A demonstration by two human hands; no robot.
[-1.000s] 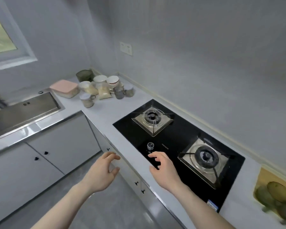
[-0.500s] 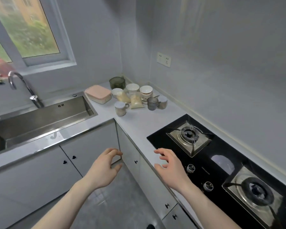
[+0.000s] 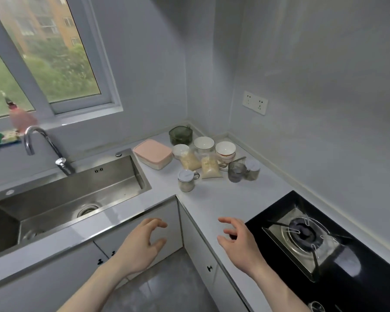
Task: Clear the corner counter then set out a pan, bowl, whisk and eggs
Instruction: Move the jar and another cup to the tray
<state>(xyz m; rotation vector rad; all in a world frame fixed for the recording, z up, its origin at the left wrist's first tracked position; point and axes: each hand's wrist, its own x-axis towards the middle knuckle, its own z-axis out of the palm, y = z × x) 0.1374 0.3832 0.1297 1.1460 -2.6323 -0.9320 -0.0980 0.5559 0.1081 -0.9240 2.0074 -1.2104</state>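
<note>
The corner counter carries a cluster of items: a pink-lidded box, a dark green container, white bowls, two bags of grain, a lidded cup and two grey jars. My left hand hovers in front of the cabinet below the counter edge, fingers loosely curled, holding nothing. My right hand hovers over the counter's near edge beside the stove, fingers relaxed and empty. Both hands are well short of the cluster. No pan, whisk or eggs are in view.
A steel sink with a tap lies to the left under the window. A black gas hob with a burner is on the right. A wall socket sits above the counter. Grey cabinet doors run below.
The view has swung left and up from the hob toward the corner and sink. Both hands stay raised and empty in front of me, the corner items now closer to centre.
</note>
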